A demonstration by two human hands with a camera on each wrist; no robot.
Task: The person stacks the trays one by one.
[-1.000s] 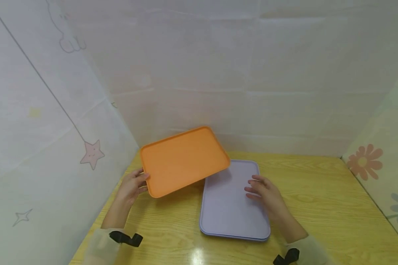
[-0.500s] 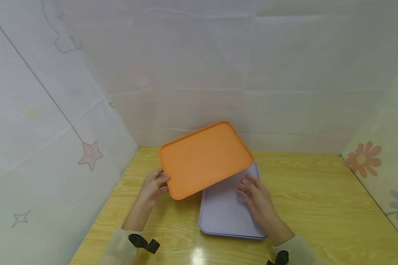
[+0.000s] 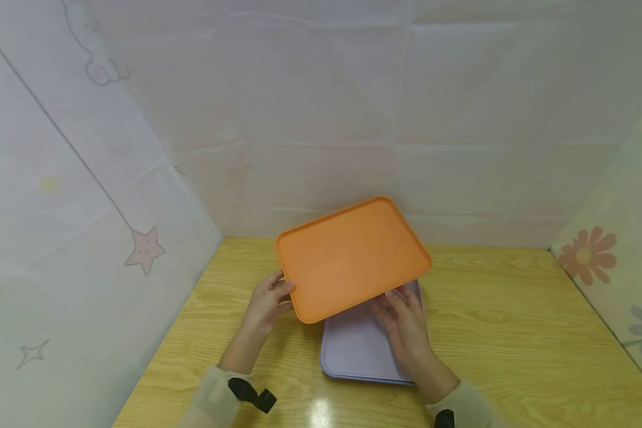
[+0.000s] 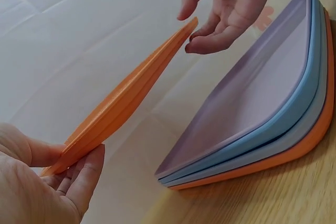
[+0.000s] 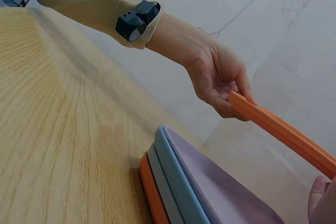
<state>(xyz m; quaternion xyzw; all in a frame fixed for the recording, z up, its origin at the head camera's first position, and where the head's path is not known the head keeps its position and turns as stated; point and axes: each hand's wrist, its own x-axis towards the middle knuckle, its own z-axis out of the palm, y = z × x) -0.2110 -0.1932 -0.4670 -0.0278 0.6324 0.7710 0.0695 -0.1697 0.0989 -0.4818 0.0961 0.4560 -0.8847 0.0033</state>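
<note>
My left hand (image 3: 267, 303) pinches an orange tray (image 3: 353, 258) by its left short side, thumb on top and fingers beneath. The tray is tilted and raised above a stack of trays. On top of that stack lies a purple tray (image 3: 355, 351), partly covered by the orange one in the head view. Below it the left wrist view shows a blue tray (image 4: 278, 124), a greyish-blue tray (image 4: 289, 148) and an orange bottom tray (image 4: 310, 148). My right hand (image 3: 406, 327) is over the purple tray, its loosely spread fingertips right at the raised tray's near edge.
The stack stands on a wood-grain table (image 3: 513, 333). A pale cloth wall (image 3: 321, 119) rises behind the table, with printed cloth on both sides. Dark wrist cameras (image 3: 251, 395) sit on the sleeves.
The left hand has carried the orange tray rightward over the stack. The right hand has shifted left, so its fingertips now meet the tray's near edge.
</note>
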